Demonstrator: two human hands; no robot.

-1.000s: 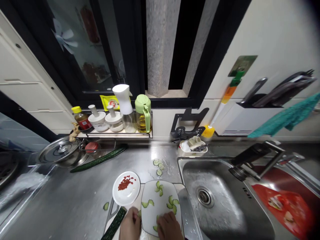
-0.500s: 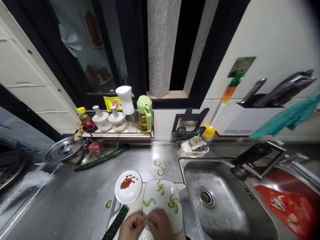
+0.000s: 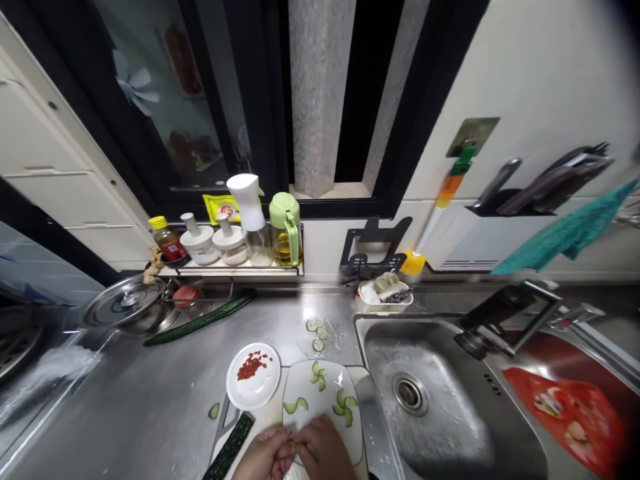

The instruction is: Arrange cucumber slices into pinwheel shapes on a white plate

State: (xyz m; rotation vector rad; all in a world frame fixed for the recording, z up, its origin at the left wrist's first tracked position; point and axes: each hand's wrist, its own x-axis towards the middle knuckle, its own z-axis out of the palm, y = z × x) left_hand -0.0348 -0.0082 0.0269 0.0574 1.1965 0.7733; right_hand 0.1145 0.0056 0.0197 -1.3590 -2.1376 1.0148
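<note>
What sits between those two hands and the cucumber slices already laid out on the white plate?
Nothing visible does. The left hand and right hand meet over the near edge of the white plate, and only bare plate lies between them and the cucumber slices.

Indoor light falls from above, bright on the pale wall; the window is dark, with faint reflections; the steel counter and sink carry soft glare; straight lines bow strongly toward the edges; corners darken; the left edge smears; the hands at the bottom are slightly blurred.
</note>
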